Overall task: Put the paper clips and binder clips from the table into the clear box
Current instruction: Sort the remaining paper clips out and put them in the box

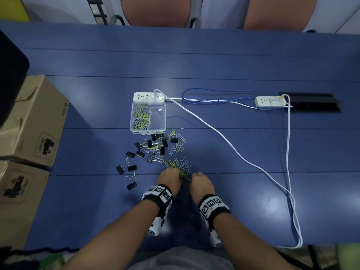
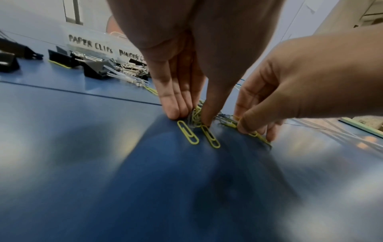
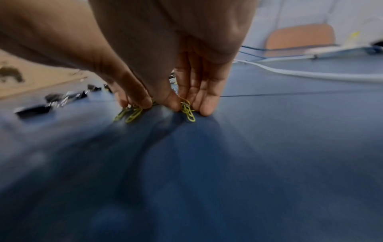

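Left hand (image 1: 169, 179): my fingers pinch paper clips (image 1: 180, 164) against the bench (image 1: 233, 65).
Right hand (image 1: 200, 182): likewise.
Tip: I should gather tightly before lifting toward the box (image 1: 164, 115).

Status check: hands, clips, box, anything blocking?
Left hand and right hand pinching paper clips. Binder clips still loose. Clear box open, path unobstructed.

Bare forearms, 2 black wristbands (image 1: 158, 199) with white fiducial tags (square-patterned), grey trousers (image 1: 181, 259).

Two hands (image 1: 184, 179), one clear box (image 1: 148, 131), two power strips (image 1: 149, 96), two cardboard boxes (image 1: 33, 121).
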`<state>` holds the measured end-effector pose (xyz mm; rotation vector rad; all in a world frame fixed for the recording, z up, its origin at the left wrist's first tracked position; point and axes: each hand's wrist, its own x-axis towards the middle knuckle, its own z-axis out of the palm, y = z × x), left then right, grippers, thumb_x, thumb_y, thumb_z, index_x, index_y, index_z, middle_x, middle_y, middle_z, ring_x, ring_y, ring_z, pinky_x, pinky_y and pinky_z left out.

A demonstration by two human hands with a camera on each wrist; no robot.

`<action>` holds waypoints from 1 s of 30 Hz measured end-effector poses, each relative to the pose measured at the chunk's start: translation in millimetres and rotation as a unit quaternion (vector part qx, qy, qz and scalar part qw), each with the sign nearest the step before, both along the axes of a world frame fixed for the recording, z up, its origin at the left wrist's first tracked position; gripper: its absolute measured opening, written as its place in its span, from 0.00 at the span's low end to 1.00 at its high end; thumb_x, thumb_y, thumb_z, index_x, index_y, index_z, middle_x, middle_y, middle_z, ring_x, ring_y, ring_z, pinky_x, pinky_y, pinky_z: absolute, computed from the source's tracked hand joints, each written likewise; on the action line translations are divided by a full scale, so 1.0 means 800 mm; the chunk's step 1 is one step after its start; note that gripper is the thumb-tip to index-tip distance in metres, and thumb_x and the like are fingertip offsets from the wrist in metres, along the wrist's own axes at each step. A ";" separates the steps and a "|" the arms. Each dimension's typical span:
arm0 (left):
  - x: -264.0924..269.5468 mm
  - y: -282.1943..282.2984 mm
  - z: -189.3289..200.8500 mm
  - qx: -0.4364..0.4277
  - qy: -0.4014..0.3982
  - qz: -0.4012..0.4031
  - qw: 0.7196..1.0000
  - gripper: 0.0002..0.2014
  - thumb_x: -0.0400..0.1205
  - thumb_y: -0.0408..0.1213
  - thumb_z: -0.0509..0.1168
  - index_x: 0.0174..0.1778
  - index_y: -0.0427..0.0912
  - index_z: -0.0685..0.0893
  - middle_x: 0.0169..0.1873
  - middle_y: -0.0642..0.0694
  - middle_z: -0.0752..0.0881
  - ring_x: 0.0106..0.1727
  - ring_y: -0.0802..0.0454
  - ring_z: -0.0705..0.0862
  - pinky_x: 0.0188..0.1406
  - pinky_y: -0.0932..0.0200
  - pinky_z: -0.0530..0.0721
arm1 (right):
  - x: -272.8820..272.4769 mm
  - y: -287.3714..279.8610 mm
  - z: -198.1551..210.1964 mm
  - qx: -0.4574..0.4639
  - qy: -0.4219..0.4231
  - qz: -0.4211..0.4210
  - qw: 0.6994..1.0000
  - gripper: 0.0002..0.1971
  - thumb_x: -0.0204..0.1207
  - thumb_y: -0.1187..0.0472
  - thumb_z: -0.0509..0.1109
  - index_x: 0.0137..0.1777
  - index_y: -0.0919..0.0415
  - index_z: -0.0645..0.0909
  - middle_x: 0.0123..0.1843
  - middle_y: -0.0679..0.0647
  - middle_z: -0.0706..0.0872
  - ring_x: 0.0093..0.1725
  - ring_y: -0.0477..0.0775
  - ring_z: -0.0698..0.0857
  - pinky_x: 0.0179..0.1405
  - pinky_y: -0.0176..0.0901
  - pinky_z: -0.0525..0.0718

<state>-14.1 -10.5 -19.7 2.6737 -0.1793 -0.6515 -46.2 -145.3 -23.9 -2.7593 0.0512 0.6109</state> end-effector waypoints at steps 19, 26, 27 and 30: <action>0.017 0.029 0.017 -0.049 0.046 0.027 0.997 0.03 0.72 0.34 0.71 0.34 0.48 0.87 0.36 0.47 0.89 0.40 0.48 0.87 0.41 0.55 0.87 | 0.002 -0.014 -0.003 0.073 0.018 -0.031 0.997 0.05 0.74 0.63 0.66 0.43 0.63 0.81 0.47 0.60 0.85 0.47 0.62 0.83 0.43 0.45 0.78; 0.042 0.066 0.038 -0.136 0.053 0.077 0.986 0.03 0.69 0.30 0.77 0.32 0.43 0.92 0.29 0.51 0.89 0.30 0.60 0.84 0.33 0.66 0.84 | 0.012 -0.043 0.002 0.204 0.017 -0.114 0.972 0.05 0.71 0.62 0.75 0.35 0.54 0.84 0.35 0.48 0.87 0.37 0.46 0.85 0.38 0.33 0.82; 0.046 0.071 0.042 -0.142 0.052 0.077 0.985 0.03 0.69 0.30 0.77 0.33 0.42 0.92 0.28 0.53 0.88 0.29 0.63 0.83 0.31 0.69 0.82 | 0.014 -0.045 0.004 0.219 0.014 -0.121 0.968 0.05 0.71 0.63 0.75 0.35 0.55 0.85 0.34 0.47 0.88 0.36 0.43 0.85 0.36 0.27 0.80; 0.055 0.086 0.054 -0.157 0.047 0.074 0.984 0.04 0.68 0.29 0.77 0.34 0.42 0.93 0.25 0.59 0.85 0.26 0.67 0.81 0.28 0.72 0.80 | 0.020 -0.046 0.010 0.253 -0.009 -0.132 0.958 0.05 0.71 0.64 0.75 0.35 0.56 0.86 0.33 0.46 0.88 0.34 0.41 0.85 0.33 0.20 0.77</action>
